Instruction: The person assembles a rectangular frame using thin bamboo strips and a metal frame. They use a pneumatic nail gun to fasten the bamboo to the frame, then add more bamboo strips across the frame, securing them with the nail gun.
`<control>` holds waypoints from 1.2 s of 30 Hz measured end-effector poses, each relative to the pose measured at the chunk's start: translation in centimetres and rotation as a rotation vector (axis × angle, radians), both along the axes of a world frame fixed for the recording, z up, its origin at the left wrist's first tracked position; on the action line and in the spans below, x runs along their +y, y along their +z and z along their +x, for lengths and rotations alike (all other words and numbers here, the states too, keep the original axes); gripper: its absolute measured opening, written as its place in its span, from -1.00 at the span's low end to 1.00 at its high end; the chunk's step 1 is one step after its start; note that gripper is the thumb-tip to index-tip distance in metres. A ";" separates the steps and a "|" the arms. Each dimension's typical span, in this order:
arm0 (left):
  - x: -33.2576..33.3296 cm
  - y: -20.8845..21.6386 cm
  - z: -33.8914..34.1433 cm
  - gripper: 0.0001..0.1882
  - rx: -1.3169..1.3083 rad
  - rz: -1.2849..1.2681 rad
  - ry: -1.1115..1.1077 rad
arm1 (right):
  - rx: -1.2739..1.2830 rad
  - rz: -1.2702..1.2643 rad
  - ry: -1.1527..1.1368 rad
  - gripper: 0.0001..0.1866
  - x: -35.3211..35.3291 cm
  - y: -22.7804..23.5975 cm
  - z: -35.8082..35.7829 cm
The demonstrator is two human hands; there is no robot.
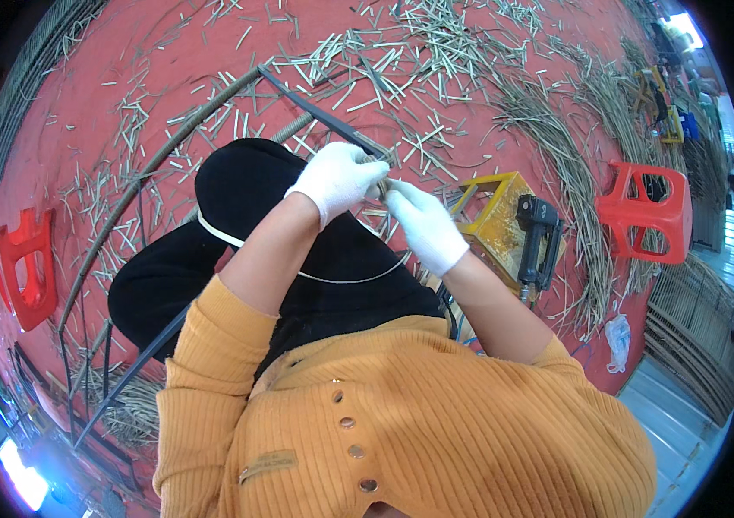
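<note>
Dark flat bar [324,116] is running 10-to-4 o'clock, far end pointing to 10. At 12, gloved left hand [337,181] is holding wicker wrap [381,186] at its lower end; gloved right hand [423,226] is pinching narrowly alongside.

The red floor [138,43] bears short stalk pieces [451,47] (mostly pale) and long stalks [548,129].

Two red stools [643,212], crumpled plastic bag [617,341]
</note>
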State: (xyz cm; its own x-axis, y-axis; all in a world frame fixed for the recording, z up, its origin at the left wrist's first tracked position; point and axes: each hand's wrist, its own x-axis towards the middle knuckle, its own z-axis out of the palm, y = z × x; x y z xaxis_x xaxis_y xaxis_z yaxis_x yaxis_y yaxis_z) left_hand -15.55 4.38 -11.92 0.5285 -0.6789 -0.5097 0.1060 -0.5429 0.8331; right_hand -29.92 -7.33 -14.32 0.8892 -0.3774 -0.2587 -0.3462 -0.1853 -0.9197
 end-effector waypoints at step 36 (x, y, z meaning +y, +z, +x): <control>-0.3 -2.7 2.3 -0.89 0.513 -0.313 0.460 | 0.634 -1.042 -0.574 -0.55 -16.0 -4.8 -18.4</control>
State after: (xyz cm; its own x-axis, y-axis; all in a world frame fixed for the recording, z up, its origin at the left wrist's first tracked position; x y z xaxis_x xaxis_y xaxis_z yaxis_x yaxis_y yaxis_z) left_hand -13.24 4.06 -14.66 0.5420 -0.6010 -0.5874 0.6806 -0.0961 0.7263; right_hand -48.32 -23.28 -19.07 0.3751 -0.9243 0.0701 -0.9199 -0.3805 -0.0944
